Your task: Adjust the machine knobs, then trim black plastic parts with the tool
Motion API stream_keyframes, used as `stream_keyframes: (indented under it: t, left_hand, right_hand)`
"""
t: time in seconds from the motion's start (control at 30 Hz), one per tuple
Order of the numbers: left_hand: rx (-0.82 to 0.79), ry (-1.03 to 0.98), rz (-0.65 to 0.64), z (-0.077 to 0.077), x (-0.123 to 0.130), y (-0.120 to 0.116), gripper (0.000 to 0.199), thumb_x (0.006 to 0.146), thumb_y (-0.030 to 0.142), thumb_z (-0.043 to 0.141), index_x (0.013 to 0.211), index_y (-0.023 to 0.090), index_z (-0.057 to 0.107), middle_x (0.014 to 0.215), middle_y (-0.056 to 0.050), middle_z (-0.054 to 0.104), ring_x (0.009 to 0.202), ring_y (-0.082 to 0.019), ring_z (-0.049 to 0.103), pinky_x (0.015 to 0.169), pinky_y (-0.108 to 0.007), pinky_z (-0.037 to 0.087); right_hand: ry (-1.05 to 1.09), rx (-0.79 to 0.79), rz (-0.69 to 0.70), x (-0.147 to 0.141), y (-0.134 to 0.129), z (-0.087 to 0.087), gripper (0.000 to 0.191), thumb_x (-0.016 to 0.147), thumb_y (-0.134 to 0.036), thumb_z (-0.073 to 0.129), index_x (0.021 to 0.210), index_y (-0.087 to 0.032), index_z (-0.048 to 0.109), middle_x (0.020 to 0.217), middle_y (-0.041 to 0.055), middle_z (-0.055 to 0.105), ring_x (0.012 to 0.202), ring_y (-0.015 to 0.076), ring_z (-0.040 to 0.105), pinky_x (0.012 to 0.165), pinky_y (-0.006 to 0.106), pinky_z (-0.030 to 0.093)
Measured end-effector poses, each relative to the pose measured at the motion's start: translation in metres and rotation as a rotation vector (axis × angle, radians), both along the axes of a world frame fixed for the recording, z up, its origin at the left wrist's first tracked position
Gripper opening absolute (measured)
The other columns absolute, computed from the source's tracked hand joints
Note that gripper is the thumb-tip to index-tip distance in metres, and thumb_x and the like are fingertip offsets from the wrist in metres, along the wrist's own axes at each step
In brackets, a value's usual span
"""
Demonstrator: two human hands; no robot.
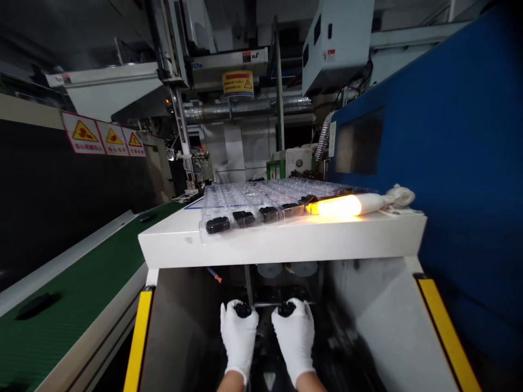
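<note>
Left hand (239,333) grasping one black part (242,310), right hand (295,333) grasping another black part (286,309), one glowing lamp (340,206)

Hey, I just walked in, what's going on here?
A person's white-gloved left hand holds a small black piece, and their white-gloved right hand holds another small black piece; the fingers partly hide both. Both hands are low, in front of a white table. On it lies a clear plastic compartment tray with chunky black parts along its front edge. A glowing tube-shaped lamp lies at the table's front right. At left, a green conveyor belt carries a flat dark piece.
</note>
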State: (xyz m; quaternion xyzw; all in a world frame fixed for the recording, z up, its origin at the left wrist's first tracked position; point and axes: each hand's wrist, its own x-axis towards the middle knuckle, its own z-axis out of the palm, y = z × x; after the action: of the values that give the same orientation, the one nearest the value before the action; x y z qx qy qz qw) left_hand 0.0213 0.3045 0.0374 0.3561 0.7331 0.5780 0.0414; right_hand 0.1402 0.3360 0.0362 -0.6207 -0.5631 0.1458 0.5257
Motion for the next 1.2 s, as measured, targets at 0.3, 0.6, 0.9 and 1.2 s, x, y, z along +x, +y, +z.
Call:
stream_keyframes:
  t: [0.3, 0.6, 0.9, 1.2]
  left_hand:
    - [-0.005, -0.074, -0.051, 0.0, -0.004, 0.002, 0.025, 0.07, 0.043, 0.065, 0.083, 0.023, 0.056, 0.081, -0.002, 0.064, 0.078, -0.022, 0.063, 0.075, -0.034, 0.051]
    - [-0.056, -0.085, -0.087, 0.005, -0.003, -0.001, 0.028, 0.075, 0.048, 0.062, 0.084, 0.023, 0.054, 0.078, 0.0, 0.064, 0.076, -0.021, 0.064, 0.074, -0.034, 0.049]
    - [-0.019, -0.163, -0.121, 0.011, 0.002, -0.006, 0.029, 0.075, 0.048, 0.063, 0.083, 0.023, 0.052, 0.075, 0.001, 0.064, 0.072, -0.02, 0.063, 0.07, -0.031, 0.049]
    - [0.201, -0.199, -0.053, 0.074, -0.002, -0.01, 0.037, 0.068, 0.046, 0.069, 0.088, 0.021, 0.052, 0.077, 0.0, 0.062, 0.073, -0.019, 0.061, 0.076, -0.035, 0.051]
  right_hand:
    - [0.009, -0.021, -0.013, -0.003, 0.004, -0.002, 0.008, 0.071, -0.03, 0.058, 0.077, -0.025, 0.056, 0.088, 0.0127, 0.07, 0.108, 0.0358, 0.06, 0.09, 0.043, 0.05]
    - [0.042, -0.102, 0.03, -0.001, 0.003, 0.003, 0.008, 0.071, -0.031, 0.057, 0.077, -0.026, 0.056, 0.089, 0.0114, 0.071, 0.101, 0.0338, 0.063, 0.082, 0.041, 0.052]
    - [0.025, -0.109, 0.043, 0.002, 0.0, 0.004, 0.008, 0.072, -0.029, 0.058, 0.078, -0.024, 0.06, 0.081, 0.0085, 0.072, 0.082, 0.0273, 0.067, 0.071, 0.035, 0.052]
    - [0.193, -0.037, 0.296, -0.005, -0.004, 0.103, 0.02, 0.073, -0.032, 0.063, 0.089, -0.023, 0.055, 0.081, 0.0049, 0.071, 0.076, 0.0224, 0.068, 0.073, 0.033, 0.054]
